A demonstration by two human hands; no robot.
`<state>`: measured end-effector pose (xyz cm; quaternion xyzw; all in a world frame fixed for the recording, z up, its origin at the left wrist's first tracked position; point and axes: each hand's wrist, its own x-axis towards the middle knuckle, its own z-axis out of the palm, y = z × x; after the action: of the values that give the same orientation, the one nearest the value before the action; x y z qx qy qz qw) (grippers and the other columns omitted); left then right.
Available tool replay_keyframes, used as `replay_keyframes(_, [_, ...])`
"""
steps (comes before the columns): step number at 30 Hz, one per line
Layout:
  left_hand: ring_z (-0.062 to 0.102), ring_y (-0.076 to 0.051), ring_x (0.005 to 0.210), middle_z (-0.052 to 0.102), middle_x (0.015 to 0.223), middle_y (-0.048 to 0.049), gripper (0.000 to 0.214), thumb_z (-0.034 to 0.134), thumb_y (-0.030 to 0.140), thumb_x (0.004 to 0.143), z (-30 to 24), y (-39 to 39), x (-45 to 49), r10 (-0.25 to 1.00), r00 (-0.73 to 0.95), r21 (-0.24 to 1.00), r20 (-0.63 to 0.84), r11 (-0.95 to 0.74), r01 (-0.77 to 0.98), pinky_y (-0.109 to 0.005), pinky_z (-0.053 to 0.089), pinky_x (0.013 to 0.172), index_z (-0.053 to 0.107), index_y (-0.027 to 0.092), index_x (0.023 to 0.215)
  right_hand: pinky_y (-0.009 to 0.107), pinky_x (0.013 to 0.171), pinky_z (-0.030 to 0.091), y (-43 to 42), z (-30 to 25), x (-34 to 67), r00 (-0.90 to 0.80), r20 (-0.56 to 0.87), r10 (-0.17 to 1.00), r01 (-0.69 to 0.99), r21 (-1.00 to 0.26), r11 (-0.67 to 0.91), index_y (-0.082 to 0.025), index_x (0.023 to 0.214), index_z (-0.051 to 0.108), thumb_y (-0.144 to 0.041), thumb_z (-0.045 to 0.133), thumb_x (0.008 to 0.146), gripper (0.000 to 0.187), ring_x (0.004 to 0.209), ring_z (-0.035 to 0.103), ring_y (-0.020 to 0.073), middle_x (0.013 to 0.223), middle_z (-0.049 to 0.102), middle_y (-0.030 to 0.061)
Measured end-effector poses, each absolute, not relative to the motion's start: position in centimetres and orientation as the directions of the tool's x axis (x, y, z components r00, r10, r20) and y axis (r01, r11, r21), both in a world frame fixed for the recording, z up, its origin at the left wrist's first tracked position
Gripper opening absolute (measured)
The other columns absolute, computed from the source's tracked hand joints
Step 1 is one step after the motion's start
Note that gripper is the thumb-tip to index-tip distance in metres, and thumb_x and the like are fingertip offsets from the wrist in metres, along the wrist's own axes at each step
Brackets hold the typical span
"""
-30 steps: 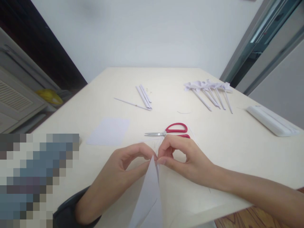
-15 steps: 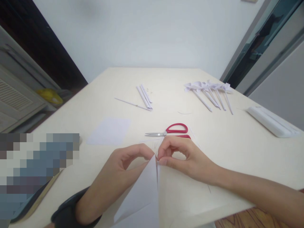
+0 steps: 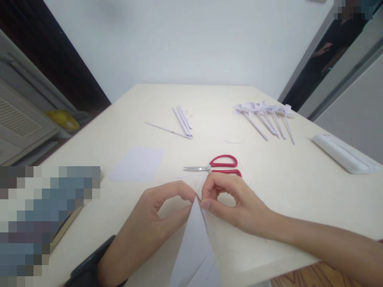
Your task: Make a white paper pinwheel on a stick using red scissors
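Note:
A folded sheet of white paper (image 3: 196, 247) hangs point-up close to me, its lower end cut off by the bottom of the view. At its tip, my left hand (image 3: 164, 217) pinches the paper between thumb and forefinger. My right hand (image 3: 230, 199) is closed in a pinch on the right edge of the paper, right beside the tip. Just beyond the right hand lie scissors (image 3: 209, 165) with red handles, blades pointing left. Thin paper strips near the scissors are partly hidden by the fingers. A flat square of paper (image 3: 137, 163) lies to the left.
Rolled paper tubes (image 3: 182, 121) and a thin stick (image 3: 167, 130) lie farther back. Several paper pinwheels (image 3: 263, 111) rest at the back right. A white plastic-wrapped pack (image 3: 344, 155) sits at the right edge. A person (image 3: 338, 44) stands beyond the doorway.
The paper has turned, its lower part swinging right, so its face looks narrower. Both hands keep their pinch at the tip. The person in the doorway shows more now.

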<state>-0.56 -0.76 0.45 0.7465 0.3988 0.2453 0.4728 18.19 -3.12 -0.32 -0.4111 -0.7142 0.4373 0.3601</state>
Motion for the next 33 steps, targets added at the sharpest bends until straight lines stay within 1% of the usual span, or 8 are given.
replay_keyframes(6, [0.061,-0.019,0.082,0.067,0.082,-0.0018,0.010,0.055,0.026,0.082,0.49,-0.67,-0.35,0.826,0.560,0.905,-0.062,-0.191,0.381,-0.028,0.044,0.079,0.060,0.019,0.076,0.022,0.059,0.043,-3.13,-0.52,18.12,-0.388,0.154,0.909,0.302,-0.910,0.283,-0.017,0.075,0.050,-0.011,0.055,0.078,0.008,0.065,0.051,0.0102,0.071,0.054,-0.0013])
replay_keyframes(12, [0.061,-0.019,0.082,0.067,0.083,-0.0016,0.004,0.059,0.022,0.078,0.45,-0.54,-0.65,0.820,0.564,0.937,-0.096,-0.117,0.329,-0.028,0.044,0.078,0.061,0.019,0.076,0.021,0.060,0.042,-2.92,-0.47,18.15,-0.385,0.173,0.907,0.281,-0.914,0.294,-0.015,0.077,0.053,-0.019,0.056,0.081,0.006,0.065,0.050,0.0097,0.072,0.054,-0.0009])
replay_keyframes(18, [0.060,-0.018,0.078,0.067,0.079,-0.0019,0.010,0.059,0.026,0.079,0.87,-0.61,-0.56,0.824,0.552,0.942,-0.129,-0.071,0.327,-0.028,0.044,0.075,0.061,0.018,0.073,0.023,0.065,0.042,-2.93,0.00,18.21,-0.391,0.093,0.916,0.247,-0.948,0.201,-0.015,0.079,0.055,-0.022,0.054,0.084,0.008,0.068,0.051,0.0102,0.075,0.056,-0.0002])
replay_keyframes(25, [0.060,-0.020,0.080,0.066,0.081,-0.0033,0.012,0.058,0.029,0.079,0.31,-0.48,-0.62,0.823,0.560,0.945,-0.099,-0.098,0.311,-0.030,0.045,0.075,0.061,0.018,0.075,0.024,0.066,0.042,-2.79,0.23,18.28,-0.407,0.016,0.913,0.234,-0.965,0.121,-0.016,0.078,0.055,-0.029,0.057,0.083,0.014,0.068,0.052,0.0107,0.074,0.056,-0.0002])
replay_keyframes(28, [0.061,-0.019,0.079,0.066,0.080,-0.0028,0.012,0.058,0.028,0.079,0.26,-0.44,-0.63,0.826,0.558,0.938,-0.078,-0.129,0.323,-0.029,0.045,0.075,0.061,0.018,0.075,0.024,0.066,0.042,-2.73,0.04,18.22,-0.410,0.021,0.912,0.236,-0.963,0.128,-0.016,0.078,0.055,-0.028,0.058,0.082,0.013,0.067,0.051,0.0104,0.074,0.056,-0.0006])
replay_keyframes(33, [0.061,-0.016,0.077,0.067,0.079,0.0005,0.008,0.057,0.021,0.080,0.12,-0.72,-0.67,0.841,0.541,0.907,-0.020,-0.213,0.364,-0.025,0.045,0.075,0.061,0.019,0.073,0.023,0.063,0.042,-2.85,-0.31,18.16,-0.391,0.060,0.918,0.274,-0.945,0.179,-0.016,0.077,0.054,-0.023,0.056,0.082,0.009,0.066,0.050,0.0096,0.073,0.055,-0.0009])
